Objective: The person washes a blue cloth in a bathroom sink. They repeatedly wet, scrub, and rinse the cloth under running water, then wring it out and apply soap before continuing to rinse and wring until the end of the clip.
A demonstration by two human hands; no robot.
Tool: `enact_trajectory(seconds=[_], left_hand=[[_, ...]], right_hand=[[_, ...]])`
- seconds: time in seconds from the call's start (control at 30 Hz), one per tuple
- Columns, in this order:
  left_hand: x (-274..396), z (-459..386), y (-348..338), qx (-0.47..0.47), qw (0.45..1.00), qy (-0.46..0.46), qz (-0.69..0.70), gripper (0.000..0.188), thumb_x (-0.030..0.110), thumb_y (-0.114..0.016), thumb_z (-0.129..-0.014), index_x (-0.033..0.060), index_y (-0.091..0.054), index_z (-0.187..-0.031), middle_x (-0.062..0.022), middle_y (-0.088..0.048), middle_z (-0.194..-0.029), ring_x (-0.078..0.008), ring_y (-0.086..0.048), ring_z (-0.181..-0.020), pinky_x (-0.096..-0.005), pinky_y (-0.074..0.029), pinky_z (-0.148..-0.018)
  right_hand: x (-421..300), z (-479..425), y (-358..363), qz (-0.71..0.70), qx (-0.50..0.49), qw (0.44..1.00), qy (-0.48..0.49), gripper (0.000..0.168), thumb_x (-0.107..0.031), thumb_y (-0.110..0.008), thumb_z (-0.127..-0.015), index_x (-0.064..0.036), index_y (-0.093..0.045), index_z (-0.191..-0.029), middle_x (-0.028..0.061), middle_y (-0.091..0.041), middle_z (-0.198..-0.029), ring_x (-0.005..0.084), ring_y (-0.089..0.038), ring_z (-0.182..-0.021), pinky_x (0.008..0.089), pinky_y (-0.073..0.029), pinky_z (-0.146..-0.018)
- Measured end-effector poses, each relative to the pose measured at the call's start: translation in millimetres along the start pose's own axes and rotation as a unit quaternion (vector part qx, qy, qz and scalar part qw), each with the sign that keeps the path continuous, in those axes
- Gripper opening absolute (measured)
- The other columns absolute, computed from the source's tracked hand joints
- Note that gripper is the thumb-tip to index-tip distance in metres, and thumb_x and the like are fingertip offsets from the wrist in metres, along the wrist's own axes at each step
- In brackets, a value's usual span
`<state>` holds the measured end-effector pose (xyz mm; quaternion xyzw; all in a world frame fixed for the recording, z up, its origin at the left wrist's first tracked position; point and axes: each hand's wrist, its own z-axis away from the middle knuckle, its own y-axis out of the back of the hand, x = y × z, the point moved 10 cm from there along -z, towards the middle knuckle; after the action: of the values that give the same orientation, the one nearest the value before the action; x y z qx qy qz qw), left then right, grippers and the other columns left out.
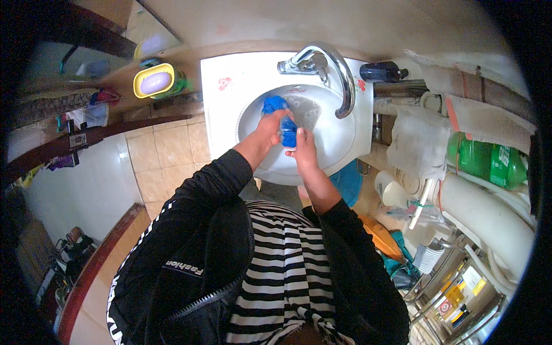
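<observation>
A wet-looking blue fluffy cloth or scrubber [288,131] is held over the white oval washbasin [336,142], tilted from upper left to lower right. My left hand [271,125] wraps around its middle, so part of it is hidden. My right hand [306,148] has its thumb and fingers at the lower end. Below and behind the hands, cloudy, bubbly water [307,113] lies in the bowl. The curved chrome faucet [345,90] arches over the basin's right side; whether water runs from it cannot be seen.
On the left, a yellow soap dish [171,74] holds a purple soap bar [155,83]. A dark bottle [379,72] lies or stands beside the basin's right corner. Farther right are a grey cloth [418,138], a green plastic bottle [478,159] and white pipes [483,207].
</observation>
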<state>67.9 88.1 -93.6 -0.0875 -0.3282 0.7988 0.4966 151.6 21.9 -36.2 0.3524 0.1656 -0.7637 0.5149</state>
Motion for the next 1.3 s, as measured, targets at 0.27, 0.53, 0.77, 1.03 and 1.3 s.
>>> enact_trajectory(seconds=[0.27,0.53,0.77,1.03,1.3], left_hand=[[-30,-15,17,0.151,0.986,-0.014,0.076,0.030,0.006,-0.067,-0.073,0.0012,-0.052,-0.099,-0.0161,-0.059,-0.093,-0.0299,-0.060,-0.079,-0.0446,-0.052,-0.069],[-2,4,3,0.133,0.989,-0.014,-0.066,0.032,0.001,-0.062,-0.070,0.0029,-0.051,-0.100,-0.0162,-0.057,-0.091,-0.0328,-0.059,-0.079,-0.0478,-0.051,-0.068],[11,-8,8,0.014,0.976,-0.036,-0.213,0.029,0.000,-0.060,-0.069,0.0046,-0.052,-0.096,-0.0125,-0.055,-0.082,-0.0278,-0.059,-0.072,-0.0422,-0.050,-0.061],[15,8,-30,-0.115,0.937,0.012,-0.330,0.019,0.001,-0.060,-0.070,-0.0001,-0.057,-0.089,-0.0104,-0.060,-0.078,-0.0206,-0.060,-0.066,-0.0319,-0.050,-0.059],[-25,44,-44,-0.129,0.968,0.197,0.091,0.018,0.007,-0.060,-0.080,-0.0016,-0.054,-0.094,-0.0085,-0.060,-0.079,-0.0158,-0.060,-0.065,-0.0299,-0.052,-0.064]], right_hand=[[-53,8,-14,0.446,0.100,0.836,0.303,0.048,-0.004,-0.060,-0.073,0.003,-0.046,-0.119,0.0255,-0.053,-0.107,0.0426,-0.051,-0.101,0.0463,-0.043,-0.085],[-21,-36,-21,0.354,-0.020,0.894,0.272,0.023,-0.011,-0.066,-0.070,0.003,-0.053,-0.083,0.0209,-0.057,-0.067,0.0426,-0.056,-0.062,0.0497,-0.045,-0.060],[41,-16,-48,0.003,-0.250,0.961,-0.116,0.014,0.000,-0.063,-0.066,-0.005,-0.052,-0.074,0.0033,-0.048,-0.064,0.0128,-0.047,-0.054,0.0238,-0.025,-0.037],[51,2,-62,-0.227,-0.334,0.899,-0.172,0.031,-0.009,-0.062,-0.077,0.002,-0.050,-0.102,0.0125,-0.056,-0.088,0.0186,-0.054,-0.069,0.0235,-0.035,-0.046],[31,-15,-30,-0.512,-0.135,0.844,-0.086,0.061,-0.060,-0.059,-0.080,-0.007,-0.059,-0.109,0.0066,-0.060,-0.103,0.0198,-0.057,-0.095,0.0337,-0.049,-0.078]])
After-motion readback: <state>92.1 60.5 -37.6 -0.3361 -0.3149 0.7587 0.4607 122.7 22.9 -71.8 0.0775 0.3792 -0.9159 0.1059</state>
